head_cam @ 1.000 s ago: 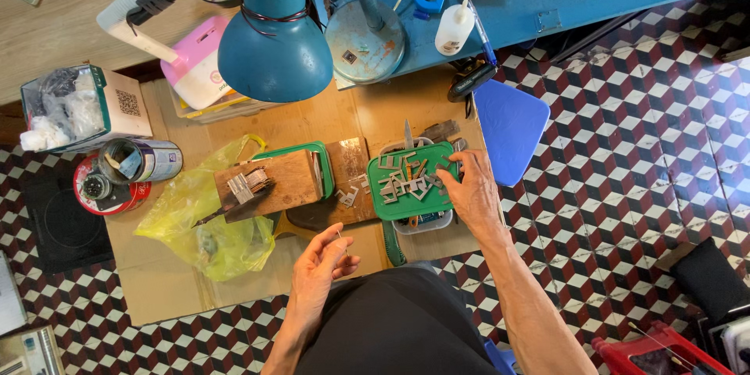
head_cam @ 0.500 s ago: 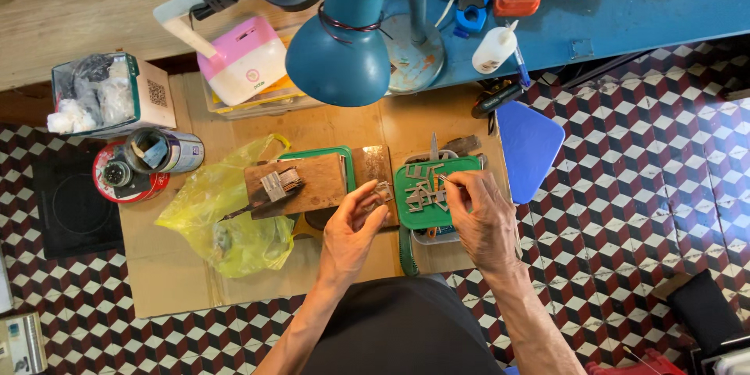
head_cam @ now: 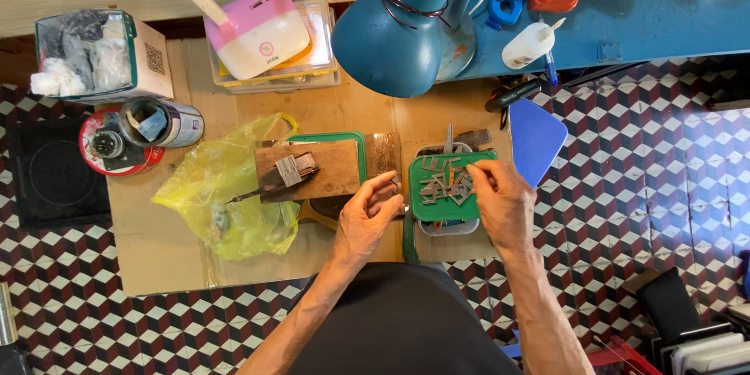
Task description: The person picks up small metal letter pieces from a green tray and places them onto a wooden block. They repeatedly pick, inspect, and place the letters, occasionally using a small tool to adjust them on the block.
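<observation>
I am picking through small metal pieces (head_cam: 444, 181) on a green lid (head_cam: 428, 207) under my right hand (head_cam: 501, 205), fingers pinching one, while my left hand (head_cam: 367, 219) beside it is curling loosely around something small.

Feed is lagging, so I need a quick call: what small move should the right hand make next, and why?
Probably pinch one small grey metal piece off the green plastic lid. The right hand has its fingertips on the pile, while the left hand waits beside the lid, fingers curled.
</observation>
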